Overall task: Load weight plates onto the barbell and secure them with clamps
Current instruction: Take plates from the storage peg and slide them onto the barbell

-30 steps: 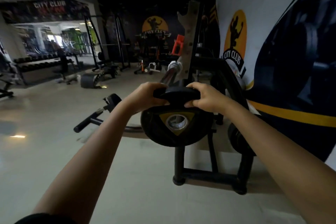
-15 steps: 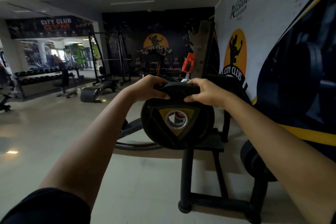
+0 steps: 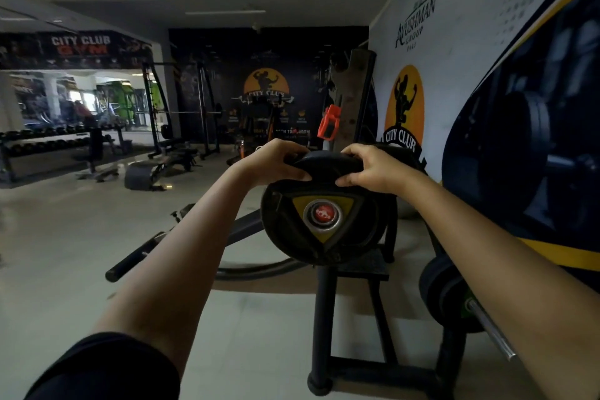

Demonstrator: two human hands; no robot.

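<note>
The left hand point(image 3: 276, 161) and right hand point(image 3: 368, 167) are shown gripping the top rim of an upright plate point(image 3: 285, 237), with the red-capped bar end point(image 3: 324, 214) framed in its hole and the bar's axis judged to run straight ahead, midway between both hands.

The overhead banner point(image 3: 80, 45), left of the far wall's orange emblem point(image 3: 266, 88), read "CITY CLUB GYM", and the emblem itself carried "CITY CLUB". Right of that emblem, the white wall poster point(image 3: 461, 52) bore "AYUSHMAN GROUP" above a second orange badge point(image 3: 404, 107) lettered "CITY CLUB".
</note>
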